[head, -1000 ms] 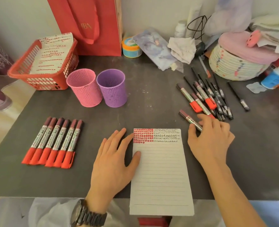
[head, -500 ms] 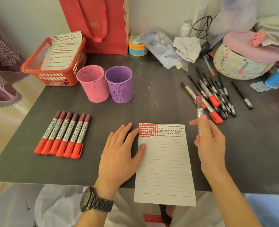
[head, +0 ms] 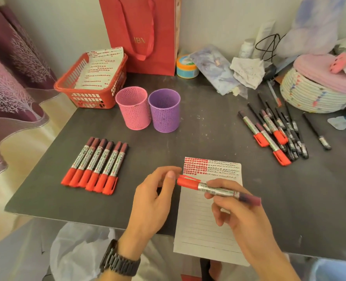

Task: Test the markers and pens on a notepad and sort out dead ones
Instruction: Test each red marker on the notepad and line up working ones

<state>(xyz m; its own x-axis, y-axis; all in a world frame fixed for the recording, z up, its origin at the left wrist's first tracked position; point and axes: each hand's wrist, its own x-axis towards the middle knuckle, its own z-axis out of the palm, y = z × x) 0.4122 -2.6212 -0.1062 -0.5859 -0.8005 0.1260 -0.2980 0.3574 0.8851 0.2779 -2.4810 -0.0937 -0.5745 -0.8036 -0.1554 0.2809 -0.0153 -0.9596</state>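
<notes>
head view: a second ago the right hand (head: pixel 241 218) was reaching into the pile of markers and pens (head: pixel 273 130) near the right edge of the table (head: pixel 208 126). now its fingers and thumb are clamped round the barrel of one marker (head: pixel 216 189), held level just above the upper part of the notepad (head: pixel 204 230) at the front edge. the red cap (head: pixel 188 181) points left. the left hand (head: pixel 153 201), which lay flat on the notepad's left margin, has lifted and curled in, thumb tip just beside the cap. i cannot tell whether it pinches the cap yet. i judge this marker is about to be uncapped, its test stroke not yet made. the row of six markers (head: pixel 96 167) lies toward the left edge, side by side.
</notes>
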